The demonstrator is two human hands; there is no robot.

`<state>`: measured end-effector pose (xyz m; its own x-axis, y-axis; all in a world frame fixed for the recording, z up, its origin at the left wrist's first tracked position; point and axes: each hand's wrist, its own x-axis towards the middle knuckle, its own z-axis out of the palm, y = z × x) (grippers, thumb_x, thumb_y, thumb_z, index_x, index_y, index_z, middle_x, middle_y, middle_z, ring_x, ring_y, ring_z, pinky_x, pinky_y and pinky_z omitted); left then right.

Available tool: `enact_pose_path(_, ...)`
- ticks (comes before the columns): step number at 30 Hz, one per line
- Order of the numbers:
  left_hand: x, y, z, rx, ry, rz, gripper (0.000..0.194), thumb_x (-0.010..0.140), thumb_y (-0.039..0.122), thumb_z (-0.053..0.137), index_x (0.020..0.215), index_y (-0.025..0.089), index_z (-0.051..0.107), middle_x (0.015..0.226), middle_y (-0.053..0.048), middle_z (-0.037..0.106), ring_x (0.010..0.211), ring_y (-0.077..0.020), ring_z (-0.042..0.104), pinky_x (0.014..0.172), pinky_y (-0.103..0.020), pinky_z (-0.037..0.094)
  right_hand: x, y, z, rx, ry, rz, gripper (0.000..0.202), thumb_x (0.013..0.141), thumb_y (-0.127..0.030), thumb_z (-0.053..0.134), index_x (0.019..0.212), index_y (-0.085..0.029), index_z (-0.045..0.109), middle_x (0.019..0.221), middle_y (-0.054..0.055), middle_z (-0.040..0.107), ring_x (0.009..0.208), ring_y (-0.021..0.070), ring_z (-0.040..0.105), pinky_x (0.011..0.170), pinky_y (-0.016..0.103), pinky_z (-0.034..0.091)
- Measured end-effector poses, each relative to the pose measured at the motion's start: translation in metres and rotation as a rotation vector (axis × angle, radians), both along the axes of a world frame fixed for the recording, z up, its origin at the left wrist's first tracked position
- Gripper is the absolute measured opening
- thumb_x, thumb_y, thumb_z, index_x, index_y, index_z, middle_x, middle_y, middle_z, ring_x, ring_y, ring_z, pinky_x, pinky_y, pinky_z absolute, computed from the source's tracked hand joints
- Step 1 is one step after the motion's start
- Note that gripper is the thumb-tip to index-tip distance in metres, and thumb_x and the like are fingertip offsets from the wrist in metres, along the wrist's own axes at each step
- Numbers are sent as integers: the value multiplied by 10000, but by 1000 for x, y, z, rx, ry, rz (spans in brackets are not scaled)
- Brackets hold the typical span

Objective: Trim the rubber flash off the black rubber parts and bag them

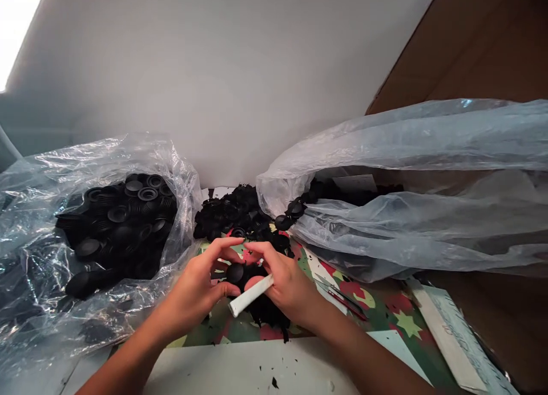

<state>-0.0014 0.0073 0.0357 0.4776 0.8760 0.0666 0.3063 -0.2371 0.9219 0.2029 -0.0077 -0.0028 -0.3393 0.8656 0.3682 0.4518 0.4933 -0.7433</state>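
My left hand [194, 289] is curved around a small round black rubber piece [235, 273], its thumb and fingers at the piece's edges. My right hand [289, 278] grips a white, flat stick-like handle [250, 296] whose end points down and left; whatever is at its other end is hidden by the hand. Both index fingertips almost meet above the black piece. Below and behind my hands lie more black pieces and scraps [272, 312] on a camouflage-patterned sheet [222, 323].
On the left, a clear plastic bag [184, 184] holds many ribbed black pieces [120, 229]. A black heap [231, 209] lies by the wall. To the right are another plastic bag [385, 229], tweezers-like tools [346, 303] and a cardboard box [471, 58]. A white board [240, 369] is in front.
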Motion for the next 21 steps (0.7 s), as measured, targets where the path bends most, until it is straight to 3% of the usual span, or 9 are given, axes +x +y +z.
enact_pose_path(4, -1, -1, 1, 102, 123, -6, 637, 729, 10, 590, 1286, 320, 593, 1104, -5, 699, 1036, -203, 653, 898, -338, 538, -2, 3, -4, 224, -367, -31, 48, 967, -239, 611, 988, -197, 600, 934, 56, 745, 731, 199, 637, 670, 314, 410)
enact_pose_path(6, -3, 0, 1, 189, 182, -20, 656, 737, -4, 582, 1305, 325, 601, 1122, -6, 699, 1040, -200, 648, 923, -345, 529, -4, 4, -4, 326, -470, -19, 142, 990, -236, 577, 854, -196, 591, 806, 38, 720, 646, 180, 587, 620, 318, 335)
enact_pose_path(9, -5, 3, 0, 284, 275, -81, 604, 746, -1, 609, 1265, 303, 651, 1113, -20, 695, 1011, -204, 655, 878, -328, 542, -7, 4, -4, 366, -458, -3, 238, 990, -162, 545, 754, -197, 556, 723, 0, 689, 626, 150, 563, 616, 304, 286)
enact_pose_path(14, -4, 2, 3, 340, 344, -123, 336, 789, 40, 650, 1053, 228, 736, 1047, -43, 727, 963, -213, 674, 857, -318, 527, -7, 2, -6, 359, -378, 74, 292, 991, -152, 512, 702, -196, 511, 641, -35, 629, 586, 126, 503, 631, 290, 276)
enact_pose_path(18, -2, -2, 9, 273, 240, -85, 197, 842, 101, 625, 916, 226, 758, 893, -16, 749, 849, -192, 667, 767, -285, 488, -3, 1, -5, 384, -318, 171, 374, 1043, -193, 401, 679, -199, 485, 593, -56, 543, 541, 115, 415, 660, 280, 296)
enact_pose_path(21, 1, -5, 6, 131, 71, -12, 119, 816, 160, 675, 790, 220, 774, 780, -8, 751, 754, -183, 654, 714, -275, 467, -5, -1, -1, 460, -245, 159, 435, 1054, -201, 343, 634, -198, 456, 542, -68, 471, 504, 105, 363, 635, 279, 278)
